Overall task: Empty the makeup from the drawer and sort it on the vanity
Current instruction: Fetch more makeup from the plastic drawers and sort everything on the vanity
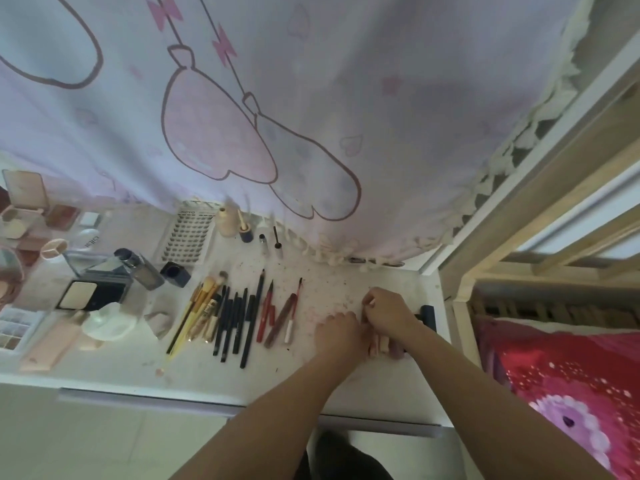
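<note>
Both hands worked on the desk (pixel 381 386): right hand (pixel 388 311) pinched a pale tube (pixel 366 308); left hand (pixel 337 329) curled, its hold hidden.

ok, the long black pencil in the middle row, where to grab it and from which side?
Probably pinch the long black pencil by its far tip, from above. It lies flat, nearly front to back, and that tip sticks out past the other black pencils on its left, so fingers have room there. Lower down those pencils and the red pens on its right crowd the shaft.

Black pencils (pixel 239 320), yellow brushes (pixel 194 313)
</note>
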Motion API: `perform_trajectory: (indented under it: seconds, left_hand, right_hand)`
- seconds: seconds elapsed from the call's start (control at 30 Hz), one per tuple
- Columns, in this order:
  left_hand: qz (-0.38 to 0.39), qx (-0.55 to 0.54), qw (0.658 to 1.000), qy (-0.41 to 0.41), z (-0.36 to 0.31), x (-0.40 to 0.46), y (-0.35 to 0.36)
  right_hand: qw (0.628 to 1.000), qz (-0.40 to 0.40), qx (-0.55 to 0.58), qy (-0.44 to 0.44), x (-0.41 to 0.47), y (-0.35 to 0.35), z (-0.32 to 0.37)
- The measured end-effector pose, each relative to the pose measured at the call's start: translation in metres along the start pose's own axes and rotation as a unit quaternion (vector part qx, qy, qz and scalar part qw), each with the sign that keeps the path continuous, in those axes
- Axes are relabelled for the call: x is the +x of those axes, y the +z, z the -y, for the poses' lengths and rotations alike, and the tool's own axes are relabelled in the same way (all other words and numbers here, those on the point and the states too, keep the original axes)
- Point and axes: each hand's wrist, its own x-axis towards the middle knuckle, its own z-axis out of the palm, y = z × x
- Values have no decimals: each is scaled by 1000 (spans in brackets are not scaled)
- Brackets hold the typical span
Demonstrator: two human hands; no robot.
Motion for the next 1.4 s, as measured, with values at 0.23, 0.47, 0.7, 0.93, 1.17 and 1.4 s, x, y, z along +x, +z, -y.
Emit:
perform_trajectory:
  seconds: [0.23,0.47,0.7,0.93,1.17,1.4]
  left_hand:
    - [25,-81,996,-22,4,-8,-10]
    - [-64,-127,983,113,43,-31,-41]
    - [39,-278,951,125,63,-38,-72]
    - [22,-221,961,163,61,-36,-81]
    - [7,-204,963,175,64,-35,-89]
    - [36,-233,958,166,67,-38,-87]
  right_hand:
    - [1000,12,7,-4,-1,-4,2]
    - [982,119,144,-30,-11,-23,21]
    - [964,167,164,-129,-32,-40,26]
    - [979,177,78,-70,-39,-54,30]
    - [974,175,126,-72,-46,-60,30]
    - [970,190,120,-95,-44,-61,22]
